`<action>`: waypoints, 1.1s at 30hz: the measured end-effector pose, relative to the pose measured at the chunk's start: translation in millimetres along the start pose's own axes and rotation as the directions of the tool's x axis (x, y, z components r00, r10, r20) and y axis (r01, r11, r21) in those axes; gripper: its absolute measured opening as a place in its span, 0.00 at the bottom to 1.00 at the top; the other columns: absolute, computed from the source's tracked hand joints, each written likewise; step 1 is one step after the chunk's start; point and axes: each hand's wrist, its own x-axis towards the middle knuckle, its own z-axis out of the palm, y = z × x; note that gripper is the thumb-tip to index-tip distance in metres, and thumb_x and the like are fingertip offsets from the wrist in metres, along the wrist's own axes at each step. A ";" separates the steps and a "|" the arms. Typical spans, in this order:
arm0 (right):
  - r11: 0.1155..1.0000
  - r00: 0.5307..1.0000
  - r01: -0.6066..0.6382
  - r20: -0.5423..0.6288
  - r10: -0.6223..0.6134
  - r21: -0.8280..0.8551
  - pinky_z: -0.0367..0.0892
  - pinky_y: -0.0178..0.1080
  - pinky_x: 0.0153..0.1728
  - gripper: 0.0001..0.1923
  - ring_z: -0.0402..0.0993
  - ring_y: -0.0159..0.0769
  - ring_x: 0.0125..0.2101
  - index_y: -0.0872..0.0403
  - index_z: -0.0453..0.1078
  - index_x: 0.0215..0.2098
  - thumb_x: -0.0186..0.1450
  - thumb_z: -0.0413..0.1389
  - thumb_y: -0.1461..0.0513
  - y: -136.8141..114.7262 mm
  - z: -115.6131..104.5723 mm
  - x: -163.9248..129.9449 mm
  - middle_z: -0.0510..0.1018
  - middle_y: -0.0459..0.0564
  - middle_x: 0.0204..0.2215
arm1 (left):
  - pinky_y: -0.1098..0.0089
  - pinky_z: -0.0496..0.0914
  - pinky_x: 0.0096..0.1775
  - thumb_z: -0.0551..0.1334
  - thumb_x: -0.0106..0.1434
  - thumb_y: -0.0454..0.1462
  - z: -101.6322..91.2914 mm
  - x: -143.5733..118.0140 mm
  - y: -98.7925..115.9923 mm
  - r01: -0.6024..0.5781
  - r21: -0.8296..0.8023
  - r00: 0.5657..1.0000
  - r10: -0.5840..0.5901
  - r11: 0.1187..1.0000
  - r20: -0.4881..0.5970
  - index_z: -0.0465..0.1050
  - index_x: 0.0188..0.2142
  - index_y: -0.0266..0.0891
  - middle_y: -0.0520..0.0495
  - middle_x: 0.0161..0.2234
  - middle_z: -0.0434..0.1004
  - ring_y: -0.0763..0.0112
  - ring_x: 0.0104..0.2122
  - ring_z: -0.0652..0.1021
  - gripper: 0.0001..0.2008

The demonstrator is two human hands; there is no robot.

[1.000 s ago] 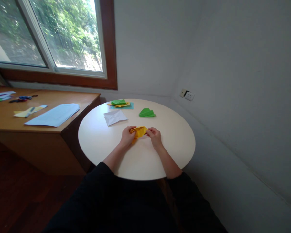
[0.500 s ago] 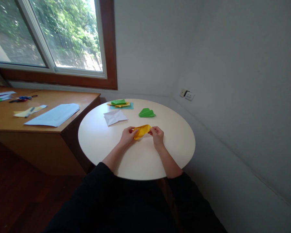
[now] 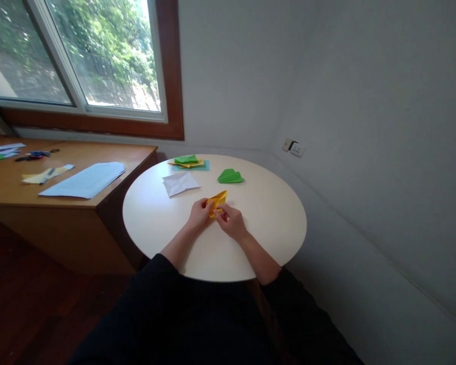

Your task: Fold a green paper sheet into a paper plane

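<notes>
A folded yellow paper (image 3: 218, 199) sits at the middle of a round white table (image 3: 273, 223). My left hand (image 3: 198, 214) pinches its left end. My right hand (image 3: 231, 224) has come in close beside the left and grips the paper's near edge with thumb and fingers. The paper's far tip sticks up past both hands; its lower part is hidden by my fingers.
Beyond my hands lie a white sheet (image 3: 180, 183), a folded green paper plane (image 3: 230, 176) and a small stack of coloured papers (image 3: 189, 162). A wooden desk (image 3: 11, 195) to the left carries a pale blue sheet (image 3: 84, 179) and scissors. Walls close in behind and right.
My right hand moved left from the paper's right end to meet the left hand. The yellow paper went from spread out to folded narrower.
</notes>
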 end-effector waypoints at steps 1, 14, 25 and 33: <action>0.999 0.998 0.022 0.064 -0.020 -0.038 0.61 0.34 0.27 0.08 0.63 0.30 0.19 0.50 0.70 0.34 0.61 0.51 0.57 -1.5 1.9 -0.8 0.68 0.42 0.17 | 0.75 0.62 0.26 0.62 0.50 0.41 0.1 0.1 0.0 0.008 -0.017 1.000 -0.008 1.000 -0.006 0.71 0.24 0.34 0.51 0.21 0.70 0.75 0.23 0.69 0.10; 0.951 0.990 0.106 0.125 -0.072 -0.292 0.63 0.37 0.34 0.09 0.70 0.37 0.32 0.52 0.70 0.29 0.63 0.49 0.63 7.3 8.7 1.6 0.76 0.51 0.29 | 0.71 0.69 0.27 0.62 0.51 0.38 -1.0 2.8 3.7 0.210 -0.280 0.974 -0.225 0.937 -0.021 0.66 0.30 0.36 0.52 0.21 0.70 0.73 0.21 0.73 0.08; 0.947 0.997 0.045 0.079 -0.020 -0.319 0.65 0.39 0.34 0.07 0.68 0.41 0.36 0.50 0.73 0.35 0.60 0.55 0.59 9.7 8.9 1.2 0.76 0.52 0.33 | 0.72 0.68 0.26 0.63 0.50 0.34 1.7 -4.9 15.7 0.253 -0.400 0.968 -0.231 0.881 0.102 0.62 0.35 0.37 0.52 0.23 0.72 0.74 0.22 0.73 0.13; 0.926 0.988 0.001 0.142 0.057 -0.377 0.66 0.39 0.36 0.10 0.68 0.41 0.37 0.51 0.71 0.39 0.59 0.55 0.61 6.6 6.4 0.7 0.75 0.52 0.34 | 0.72 0.68 0.28 0.63 0.46 0.30 1.8 -7.6 20.7 0.279 -0.465 0.960 -0.230 0.840 0.160 0.63 0.35 0.36 0.48 0.27 0.74 0.73 0.25 0.75 0.15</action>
